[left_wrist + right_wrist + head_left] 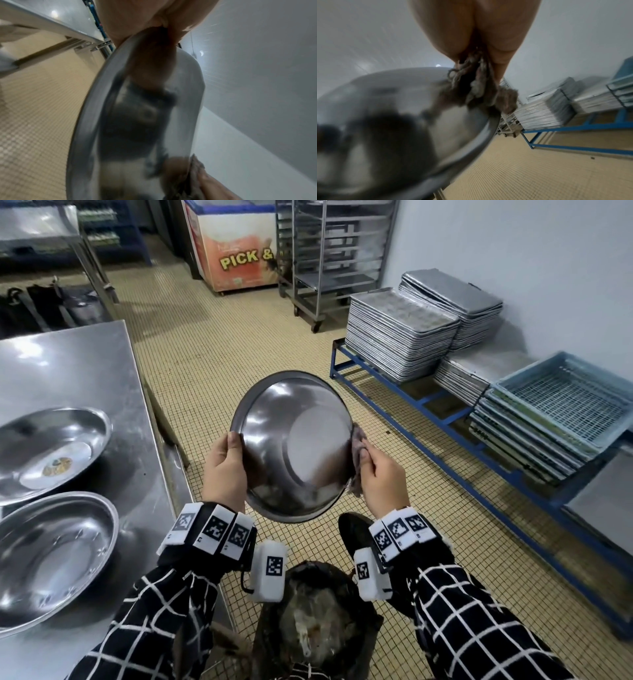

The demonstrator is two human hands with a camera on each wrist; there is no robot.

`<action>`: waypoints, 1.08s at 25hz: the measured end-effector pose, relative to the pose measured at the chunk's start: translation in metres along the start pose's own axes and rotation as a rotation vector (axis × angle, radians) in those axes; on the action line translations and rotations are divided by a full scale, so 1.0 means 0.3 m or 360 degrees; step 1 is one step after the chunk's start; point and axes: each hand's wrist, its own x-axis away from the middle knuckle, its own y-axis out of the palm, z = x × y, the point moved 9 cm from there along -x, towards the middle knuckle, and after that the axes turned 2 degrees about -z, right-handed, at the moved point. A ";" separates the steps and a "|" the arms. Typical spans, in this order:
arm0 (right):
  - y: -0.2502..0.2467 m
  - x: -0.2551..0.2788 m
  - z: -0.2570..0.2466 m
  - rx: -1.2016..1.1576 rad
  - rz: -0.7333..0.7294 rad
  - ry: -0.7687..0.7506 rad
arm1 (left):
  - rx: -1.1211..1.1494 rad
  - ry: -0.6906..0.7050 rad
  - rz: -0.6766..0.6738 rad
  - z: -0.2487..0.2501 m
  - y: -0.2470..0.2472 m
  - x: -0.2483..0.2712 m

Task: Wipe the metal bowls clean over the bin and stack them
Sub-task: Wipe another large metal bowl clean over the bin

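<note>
Here the round, shiny metal bowl (pixel 291 445) is held tilted in the air above the dark, bag-lined bin (pixel 318 618). The left hand (pixel 224 470) grips its left rim, thumb inside. The right hand (pixel 378 475) clutches a crumpled grey-brown cloth (pixel 358 455) pressed against the right rim. Two more metal bowls (pixel 51 451) rest on the steel table (pixel 85 364) at left; the farther one contains food residue.

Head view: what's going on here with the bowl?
A person is wiping a round steel bowl held tilted above a black-lined bin. The left hand grips its left rim; the right hand presses a grey-brown rag to the right rim. Two more steel bowls wait unstacked on the steel table; the farther one holds food scraps.
</note>
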 end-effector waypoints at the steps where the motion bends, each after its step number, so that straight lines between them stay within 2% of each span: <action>1: -0.014 0.015 -0.005 -0.0042 0.0036 -0.0005 | -0.0081 0.0025 -0.0012 -0.002 -0.005 0.002; 2: -0.028 0.025 -0.037 -0.0097 0.0082 -0.0055 | -0.0172 0.0053 -0.0038 -0.003 -0.008 0.003; 4: -0.021 0.050 -0.167 -0.0128 0.0107 -0.0308 | -0.0339 0.0103 -0.0127 0.002 0.003 0.015; 7: 0.091 0.101 -0.337 0.0301 -0.0004 -0.0680 | -0.0462 0.0179 -0.0251 0.022 0.046 0.051; 8: 0.107 0.095 -0.353 0.0429 0.0024 -0.0684 | -0.0468 0.0196 -0.0259 0.022 0.051 0.058; 10: 0.093 0.052 -0.331 0.0439 0.0084 -0.0513 | -0.0469 0.0221 -0.0214 0.025 0.040 0.067; 12: 0.082 0.003 -0.245 0.0257 0.0027 -0.0217 | -0.0458 0.0226 -0.0123 0.035 0.010 0.064; 14: 0.096 -0.022 -0.108 -0.0030 -0.0142 0.0179 | -0.0469 0.0219 -0.0055 0.041 -0.018 0.059; 15: 0.102 -0.014 -0.062 -0.0103 -0.0203 0.0299 | -0.0502 0.0211 -0.0025 0.037 -0.033 0.054; 16: 0.099 0.001 -0.047 -0.0080 -0.0214 0.0304 | -0.0544 0.0215 0.0003 0.034 -0.047 0.049; 17: 0.088 0.015 -0.062 -0.0023 -0.0186 0.0209 | -0.0575 0.0212 0.0030 0.030 -0.058 0.047; 20: 0.077 0.066 -0.233 -0.0030 -0.0079 -0.0348 | -0.0595 0.0214 0.0029 0.024 -0.054 0.051; 22: 0.113 0.098 -0.344 0.0088 -0.0049 -0.0602 | -0.0608 0.0263 -0.0017 0.038 -0.025 0.062; 24: 0.130 0.094 -0.375 0.0283 0.0069 -0.0592 | -0.0577 0.0362 -0.0029 0.058 -0.001 0.077; 25: 0.122 0.071 -0.357 0.0279 0.0103 -0.0483 | -0.0531 0.0402 -0.0009 0.061 -0.001 0.082; 27: 0.095 0.016 -0.267 0.0030 0.0133 -0.0111 | -0.0359 0.0427 0.0026 0.061 -0.018 0.083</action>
